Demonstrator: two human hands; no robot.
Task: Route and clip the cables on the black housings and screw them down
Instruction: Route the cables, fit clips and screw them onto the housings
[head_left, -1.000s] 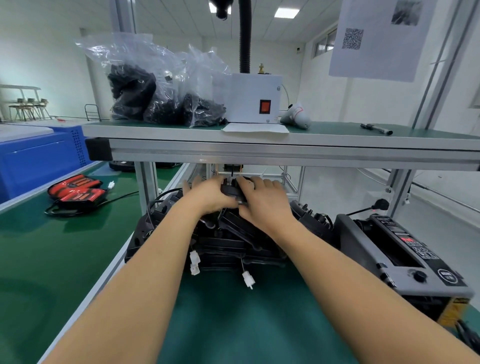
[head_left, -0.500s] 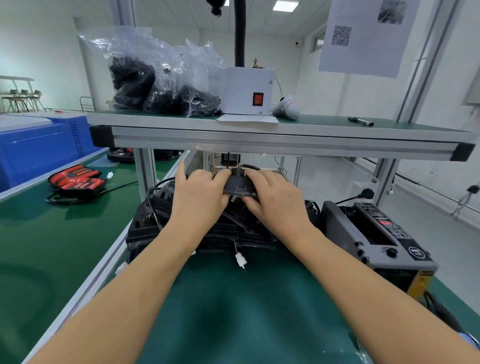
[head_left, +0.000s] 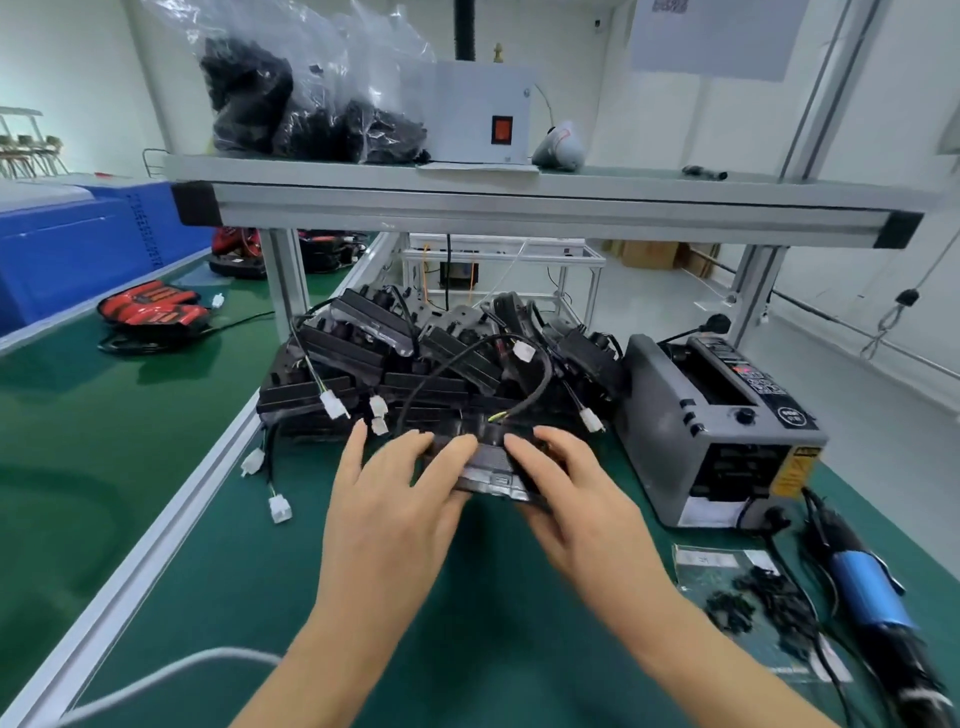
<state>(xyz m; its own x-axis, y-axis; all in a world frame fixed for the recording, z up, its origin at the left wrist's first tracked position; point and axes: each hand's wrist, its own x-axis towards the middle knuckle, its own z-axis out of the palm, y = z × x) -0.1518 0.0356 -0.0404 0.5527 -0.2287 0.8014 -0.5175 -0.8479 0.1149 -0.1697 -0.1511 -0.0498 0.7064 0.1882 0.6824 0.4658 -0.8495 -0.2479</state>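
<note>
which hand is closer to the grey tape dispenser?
Right. Right hand grips the black housing just left of the tape dispenser; left hand holds its other end, farther away.

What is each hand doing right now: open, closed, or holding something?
Left hand: holds the left end of the black housing.
Right hand: holds the right end of the same black housing.
</note>
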